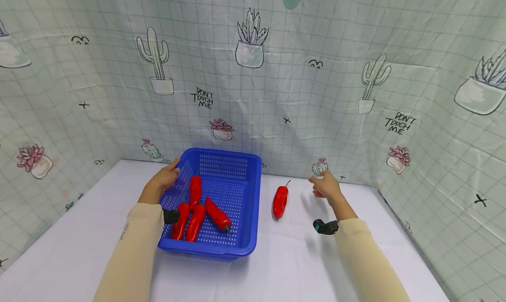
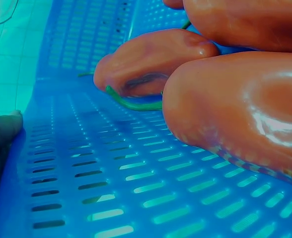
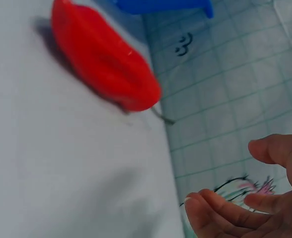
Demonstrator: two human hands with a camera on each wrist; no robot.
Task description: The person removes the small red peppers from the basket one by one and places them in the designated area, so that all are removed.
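A blue perforated plastic basket [image 1: 254, 205] stands on the white table, with several red chili peppers [image 1: 216, 215] lying inside it. My left hand [image 1: 166, 177] holds the basket at its left side, near the back; in the left wrist view only part of this hand [image 2: 1, 136] shows at the basket's edge. One more red chili pepper [image 1: 280, 202] lies on the table right of the basket, its thin stem pointing away from me. Right of that pepper my right hand [image 1: 326, 185] hovers with nothing in it. Thumb and fingers [image 3: 270, 148] are spread apart in the right wrist view.
A wrinkled cloth backdrop [image 1: 253, 100] with cactus drawings rises behind the white table [image 1: 284, 267] and along both sides. Each wrist wears a small black camera strap [image 1: 326, 226]. Bare tabletop shows in front of the lone pepper.
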